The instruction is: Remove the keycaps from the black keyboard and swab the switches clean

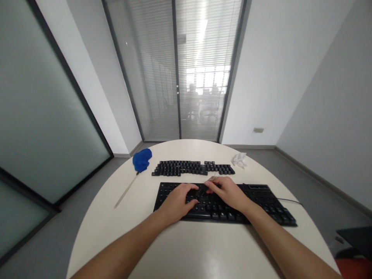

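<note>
A black keyboard (229,217) lies on the table in front of me, with many of its keycaps off and bare switch spots showing. My left hand (181,199) rests over its left half, thumb and index finger apart. Beside those fingertips is a small dark piece (201,191), perhaps a keycap; whether it is held I cannot tell. Over the middle of the keyboard, my right hand (225,190) has its fingers pinched together, pointing left and down. A pale bit shows at its fingertips, too small to name. Behind the keyboard, loose black keycaps (170,169) lie in rows.
A blue cloth (142,159) and a thin stick-like brush (126,190) lie at the left of the round table (186,248). Crumpled white tissue (239,159) sits at the back right. The keyboard's cable (290,200) runs off the right edge. Glass partitions stand beyond.
</note>
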`<action>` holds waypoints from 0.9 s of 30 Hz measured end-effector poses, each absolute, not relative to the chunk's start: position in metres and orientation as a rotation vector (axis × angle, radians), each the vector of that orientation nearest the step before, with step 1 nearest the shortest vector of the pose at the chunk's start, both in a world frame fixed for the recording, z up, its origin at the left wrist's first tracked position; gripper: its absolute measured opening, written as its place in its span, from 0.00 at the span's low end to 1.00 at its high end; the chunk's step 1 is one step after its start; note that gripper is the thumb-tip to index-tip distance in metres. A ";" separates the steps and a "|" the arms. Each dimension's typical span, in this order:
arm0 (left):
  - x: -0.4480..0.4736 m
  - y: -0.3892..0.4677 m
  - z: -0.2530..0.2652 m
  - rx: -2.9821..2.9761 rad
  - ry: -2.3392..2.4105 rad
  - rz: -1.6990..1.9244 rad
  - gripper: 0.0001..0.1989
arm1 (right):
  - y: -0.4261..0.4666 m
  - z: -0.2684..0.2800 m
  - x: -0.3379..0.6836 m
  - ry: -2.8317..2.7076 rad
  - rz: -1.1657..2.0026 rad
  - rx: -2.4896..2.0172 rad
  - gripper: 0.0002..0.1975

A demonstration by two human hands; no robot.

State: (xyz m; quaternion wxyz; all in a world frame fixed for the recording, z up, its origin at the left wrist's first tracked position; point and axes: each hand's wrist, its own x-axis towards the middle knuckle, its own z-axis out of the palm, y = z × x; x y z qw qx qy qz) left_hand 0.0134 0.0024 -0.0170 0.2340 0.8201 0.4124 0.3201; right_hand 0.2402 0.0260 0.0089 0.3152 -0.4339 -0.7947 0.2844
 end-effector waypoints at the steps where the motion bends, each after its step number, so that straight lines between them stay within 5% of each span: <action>1: 0.013 0.002 -0.017 2.253 1.144 0.884 0.18 | 0.026 0.007 0.240 -2.086 0.755 -1.148 0.22; 11: 0.014 0.003 -0.018 2.242 1.157 0.872 0.17 | 0.019 0.010 0.233 -2.175 0.866 -1.020 0.12; 27: 0.017 -0.003 -0.008 2.451 1.156 0.795 0.11 | 0.022 0.002 0.235 -2.060 1.025 -1.047 0.17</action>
